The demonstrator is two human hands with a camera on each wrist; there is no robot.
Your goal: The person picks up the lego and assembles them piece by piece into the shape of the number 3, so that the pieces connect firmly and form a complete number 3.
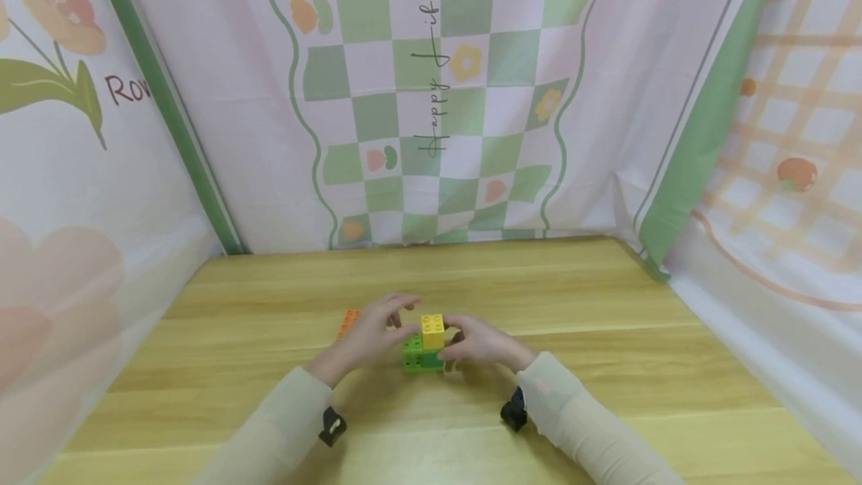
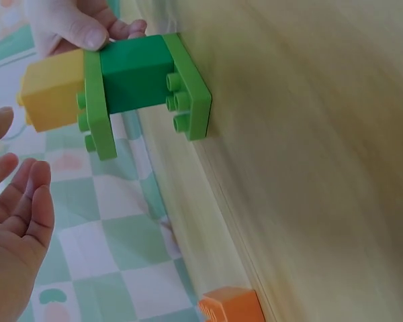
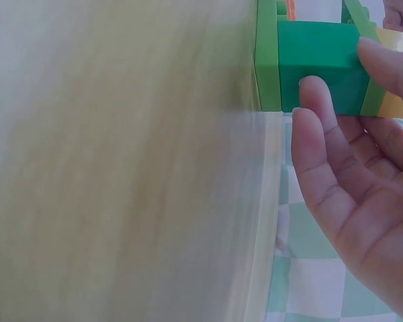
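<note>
A stack of toy building bricks stands on the table in front of me. It has a light green bottom plate (image 2: pixel 195 90), a dark green brick (image 2: pixel 136 72), a second light green plate (image 2: pixel 97 100) and a yellow brick (image 1: pixel 432 331) on top. My right hand (image 1: pixel 480 340) holds the stack from its right side, thumb by the upper plate and fingertips against the dark green brick. Left of the stack, my left hand (image 1: pixel 373 331) hovers with loosely bent fingers, apart from the bricks in the left wrist view and holding nothing.
An orange brick (image 1: pixel 349 322) lies on the wooden table (image 1: pixel 606 395) beyond my left hand, partly hidden by it. Printed curtains (image 1: pixel 417 111) hang behind the table and along both sides.
</note>
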